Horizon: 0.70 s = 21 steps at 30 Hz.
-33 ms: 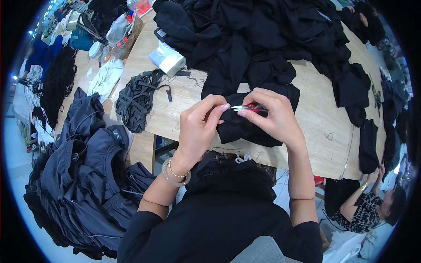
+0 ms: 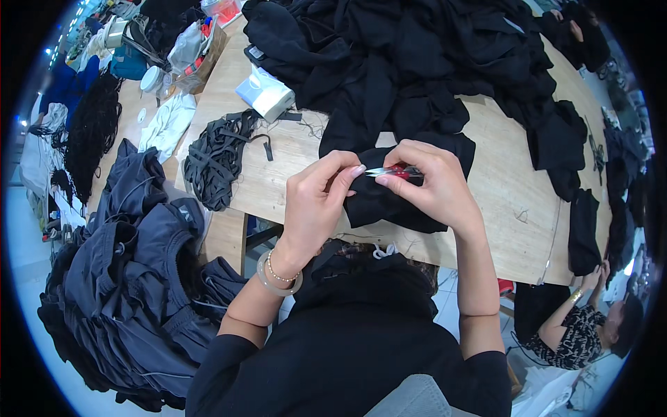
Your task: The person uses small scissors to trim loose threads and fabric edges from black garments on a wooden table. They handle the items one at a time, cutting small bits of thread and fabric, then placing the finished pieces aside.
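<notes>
Over the table's near edge, my right hand [image 2: 432, 179] is closed around a small pair of red-handled thread snips [image 2: 397, 172]. Their bright metal blades point left, toward my other hand. My left hand [image 2: 321, 201] makes a pinch of thumb and forefinger right at the blade tips; whatever it grips there is too small to make out. Beneath both hands lies a folded black garment piece [image 2: 399, 205] on the wooden tabletop.
A large heap of black garments [image 2: 403, 55] covers the far table. At left are a tangle of dark strips [image 2: 219, 160], a tissue pack [image 2: 265, 94] and a pile of dark grey garments [image 2: 132, 292]. Another person [image 2: 573, 330] works at the right edge.
</notes>
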Motion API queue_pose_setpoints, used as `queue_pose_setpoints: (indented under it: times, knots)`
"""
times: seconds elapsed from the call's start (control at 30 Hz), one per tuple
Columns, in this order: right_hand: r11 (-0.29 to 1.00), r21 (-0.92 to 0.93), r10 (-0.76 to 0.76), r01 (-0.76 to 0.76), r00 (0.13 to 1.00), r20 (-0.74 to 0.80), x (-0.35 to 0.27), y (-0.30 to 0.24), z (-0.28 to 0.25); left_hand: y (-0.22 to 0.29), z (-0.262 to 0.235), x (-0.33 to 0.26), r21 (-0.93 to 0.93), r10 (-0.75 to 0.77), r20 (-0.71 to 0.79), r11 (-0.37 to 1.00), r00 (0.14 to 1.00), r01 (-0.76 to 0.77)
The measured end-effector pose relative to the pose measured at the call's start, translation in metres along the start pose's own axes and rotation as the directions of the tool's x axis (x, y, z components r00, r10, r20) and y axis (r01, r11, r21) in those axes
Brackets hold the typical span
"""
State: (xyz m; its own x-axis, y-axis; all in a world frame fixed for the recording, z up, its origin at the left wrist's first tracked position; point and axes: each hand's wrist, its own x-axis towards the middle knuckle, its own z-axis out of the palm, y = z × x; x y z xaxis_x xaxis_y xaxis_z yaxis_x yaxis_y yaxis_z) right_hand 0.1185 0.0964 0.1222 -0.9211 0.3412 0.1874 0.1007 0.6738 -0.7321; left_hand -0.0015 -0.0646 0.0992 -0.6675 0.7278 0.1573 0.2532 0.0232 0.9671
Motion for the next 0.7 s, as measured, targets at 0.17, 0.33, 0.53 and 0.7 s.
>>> queue_pose_setpoints:
  times: [0.17, 0.33, 0.53, 0.7]
  knots:
    - [0.998, -0.059, -0.01, 0.012, 0.999, 0.038, 0.0031, -0.0044, -0.0019, 0.0035, -0.0004, -0.0006, 0.058, 0.026, 0.024, 0.998, 0.999, -0.028]
    - [0.995, -0.099, -0.013, 0.019, 0.998, 0.065, 0.0044, -0.0047, -0.0026, 0.0032, 0.0004, -0.001, 0.083, 0.066, 0.027, 0.994, 0.997, -0.068]
    - [0.996, -0.085, 0.003, 0.002, 0.998, 0.058, 0.003, -0.0062, -0.0039, 0.0041, -0.001, -0.0014, 0.072, 0.061, 0.034, 0.995, 0.998, -0.064]
    - [0.995, -0.093, -0.02, 0.025, 0.998, 0.057, 0.0033, -0.0076, -0.0013, 0.0037, -0.0009, -0.0022, 0.06, 0.057, 0.05, 0.996, 0.997, -0.06]
